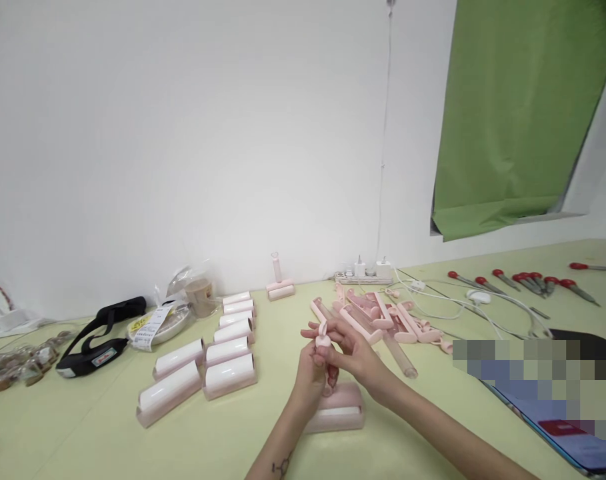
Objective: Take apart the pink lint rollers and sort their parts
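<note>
Both my hands meet over the middle of the pale green table (pixel 83 427). My left hand (pixel 310 373) is closed round the pink handle (pixel 324 337) of a lint roller, which stands upright. Below it the roller's pink and white head (pixel 339 410) rests on the table. My right hand (pixel 350 350) pinches the top of the same handle, its other fingers stretched out to the left. Just behind my hands lies a heap of pink roller parts (pixel 383 317).
Several finished pink and white rollers (pixel 227 350) lie in rows at the left. One roller (pixel 279 283) stands by the wall. A black strap (pixel 100 337), a power strip (pixel 365 272), white cables, red-handled tools (pixel 527 281) and a phone (pixel 573 433) lie around.
</note>
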The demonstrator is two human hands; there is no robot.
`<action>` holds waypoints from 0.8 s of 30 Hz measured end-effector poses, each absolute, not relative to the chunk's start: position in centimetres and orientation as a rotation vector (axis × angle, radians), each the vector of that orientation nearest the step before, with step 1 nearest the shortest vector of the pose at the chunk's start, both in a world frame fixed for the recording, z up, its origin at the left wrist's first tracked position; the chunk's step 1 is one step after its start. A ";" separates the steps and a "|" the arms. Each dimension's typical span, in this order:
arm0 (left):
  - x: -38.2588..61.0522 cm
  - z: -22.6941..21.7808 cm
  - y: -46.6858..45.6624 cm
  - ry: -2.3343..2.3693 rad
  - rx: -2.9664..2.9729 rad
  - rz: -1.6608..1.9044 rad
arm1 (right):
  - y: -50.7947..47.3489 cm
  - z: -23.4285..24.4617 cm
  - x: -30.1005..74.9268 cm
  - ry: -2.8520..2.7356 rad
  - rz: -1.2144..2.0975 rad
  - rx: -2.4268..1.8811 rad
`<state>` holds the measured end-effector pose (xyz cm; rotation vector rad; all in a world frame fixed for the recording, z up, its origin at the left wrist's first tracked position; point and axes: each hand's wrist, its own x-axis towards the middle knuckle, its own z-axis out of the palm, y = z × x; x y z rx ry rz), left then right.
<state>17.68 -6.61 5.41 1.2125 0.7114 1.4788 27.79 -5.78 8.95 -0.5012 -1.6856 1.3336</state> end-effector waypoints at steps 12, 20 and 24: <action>17.9 5.9 -6.6 0.749 1.050 1.430 | -5.6 10.3 28.6 -1.848 1.199 -0.652; 18.2 5.9 -6.6 0.872 0.982 1.429 | -5.7 11.3 28.3 -1.970 1.053 -0.714; 18.2 6.0 -6.6 0.877 0.982 1.454 | -5.7 10.6 28.0 -1.891 1.047 -0.734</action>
